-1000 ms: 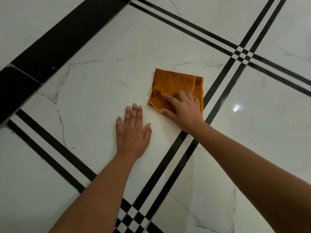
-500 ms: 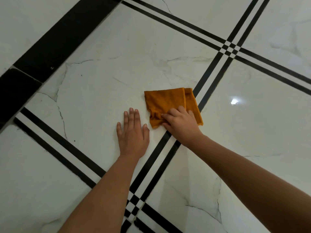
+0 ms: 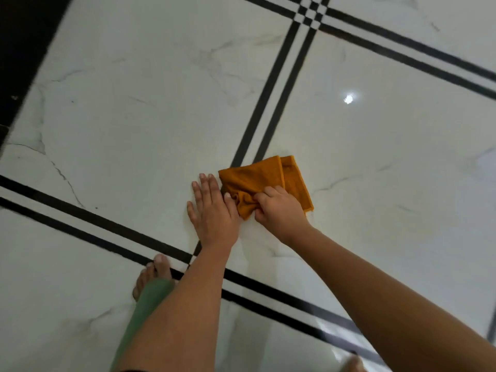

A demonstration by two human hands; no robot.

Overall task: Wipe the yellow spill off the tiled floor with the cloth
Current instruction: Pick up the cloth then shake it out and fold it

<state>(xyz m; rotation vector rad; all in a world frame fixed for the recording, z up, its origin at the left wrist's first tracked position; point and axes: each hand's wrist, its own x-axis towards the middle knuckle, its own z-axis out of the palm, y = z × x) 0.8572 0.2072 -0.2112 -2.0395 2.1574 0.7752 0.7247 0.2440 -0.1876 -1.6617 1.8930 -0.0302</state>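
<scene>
From the head camera, the right hand (image 3: pixel 280 210) is bunching the near corner of the cloth (image 3: pixel 264 181), fingers curled tight into its folds and gathering the fabric into creases. The cloth is showing as a folded, mustard-orange square with a soft towelling nap, its far edge doubled over into a narrow band, and it is lying flat on the tiled floor (image 3: pixel 134 116) at the near end of a pair of black inlay stripes (image 3: pixel 271 95). The left hand (image 3: pixel 212 210) is lying palm down, fingers straight and close together, holding nothing, its thumb just touching the cloth's crumpled edge. The floor is gleaming: glossy white marble-look tile with thin grey veins, catching a bright round light reflection (image 3: pixel 348 98). No yellow spill is showing on the tile. A bare foot (image 3: pixel 153 275) is planted on another double stripe below, a green trouser leg (image 3: pixel 142 312) above it.
</scene>
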